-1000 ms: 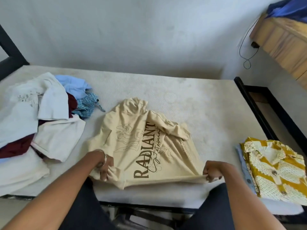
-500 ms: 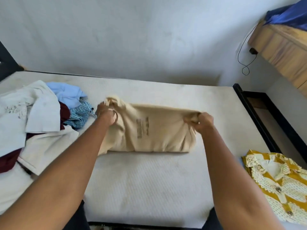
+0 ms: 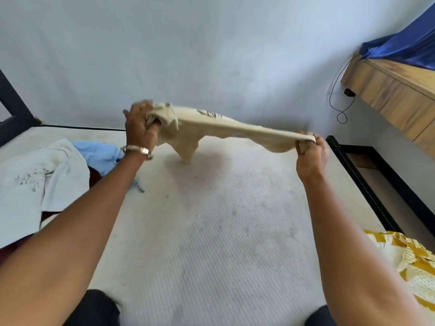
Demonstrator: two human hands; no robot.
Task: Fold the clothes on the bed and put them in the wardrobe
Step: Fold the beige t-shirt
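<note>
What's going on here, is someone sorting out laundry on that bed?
Yes. A person is folding clothes. Their left hand and right hand each grip one end of a beige T-shirt, holding it stretched out in the air above the mattress, with part of it sagging down. A pile of unfolded clothes lies at the left of the bed, and a yellow patterned shirt lies at the right edge. No wardrobe is in view.

shirt (image 3: 211,128): beige | mattress (image 3: 211,231): white, textured | folded shirt (image 3: 409,260): yellow-white print | cloth (image 3: 404,45): blue
</note>
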